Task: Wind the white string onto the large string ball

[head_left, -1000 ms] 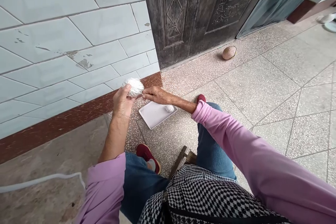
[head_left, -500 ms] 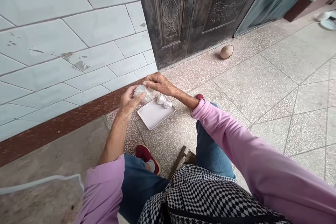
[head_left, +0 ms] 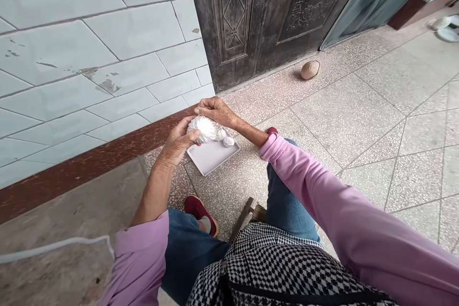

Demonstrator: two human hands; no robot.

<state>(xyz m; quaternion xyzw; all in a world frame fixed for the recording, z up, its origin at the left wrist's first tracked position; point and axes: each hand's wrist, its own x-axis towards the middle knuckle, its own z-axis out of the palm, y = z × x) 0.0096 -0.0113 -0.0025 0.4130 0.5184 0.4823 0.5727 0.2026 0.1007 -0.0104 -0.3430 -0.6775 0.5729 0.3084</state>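
White tray (head_left: pixel 210 158) on floor — two small balls (head_left: pixel 228 141) inside, both hands on bundle (head_left: pixel 205 128)

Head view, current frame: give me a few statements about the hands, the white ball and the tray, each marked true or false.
1. Both hands touch the white ball of thread. True: left hand below, right hand above.
2. The white tray sits on the person's lap. False: it lies on the speckled floor.
3. A smaller white ball sits by the tray's far edge. True.
4. The round tan object lies on the tray. False: it lies on the floor near the dark door.
5. The person wears green shoes. False: the shoe is red.
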